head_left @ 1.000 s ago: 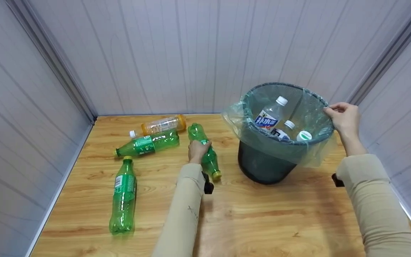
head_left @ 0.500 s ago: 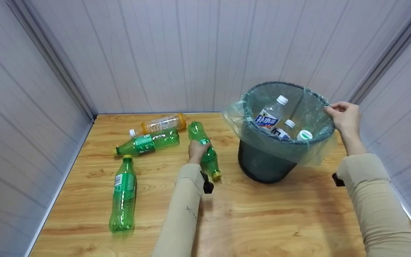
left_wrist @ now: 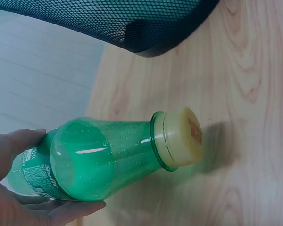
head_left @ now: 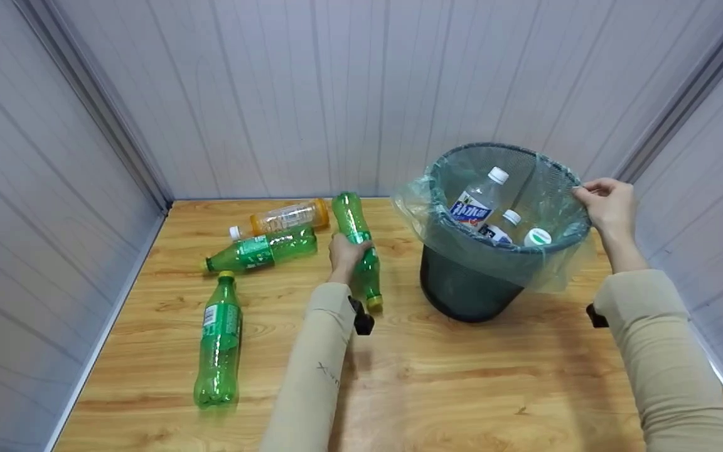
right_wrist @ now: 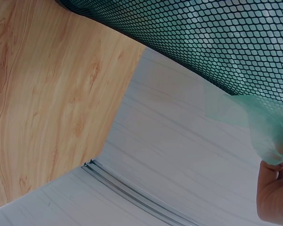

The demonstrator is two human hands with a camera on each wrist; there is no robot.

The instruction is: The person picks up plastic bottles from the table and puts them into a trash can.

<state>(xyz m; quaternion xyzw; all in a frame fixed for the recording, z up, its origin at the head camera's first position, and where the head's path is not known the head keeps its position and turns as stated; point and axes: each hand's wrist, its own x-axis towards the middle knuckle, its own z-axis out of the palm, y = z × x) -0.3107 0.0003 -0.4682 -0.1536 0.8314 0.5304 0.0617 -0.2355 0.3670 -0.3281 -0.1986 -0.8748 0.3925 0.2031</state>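
Note:
My left hand (head_left: 347, 256) grips a green soda bottle (head_left: 350, 215) round its label, the base pointing to the back wall. In the left wrist view, the bottle's yellow cap (left_wrist: 181, 137) casts a shadow on the wood and looks slightly raised. My right hand (head_left: 612, 208) pinches the pale green bag (right_wrist: 269, 127) at the right rim of a dark mesh trash bin (head_left: 468, 285). Inside the bin, a clear bottle with a blue label (head_left: 473, 210) leans among other bottles, of which a white cap (head_left: 512, 217) and a green-and-white cap (head_left: 538, 237) show.
Left of my left hand, a green bottle (head_left: 258, 250) lies beside an orange-ended clear bottle (head_left: 290, 217). Another green bottle (head_left: 218, 342) lies nearer the front. Panelled walls (head_left: 273, 100) close off the back and both sides of the wooden surface (head_left: 449, 389).
My left hand and the green bottle in it have shifted slightly toward the back wall, and the bottle has turned a little straighter. My right hand stays at the bin's rim.

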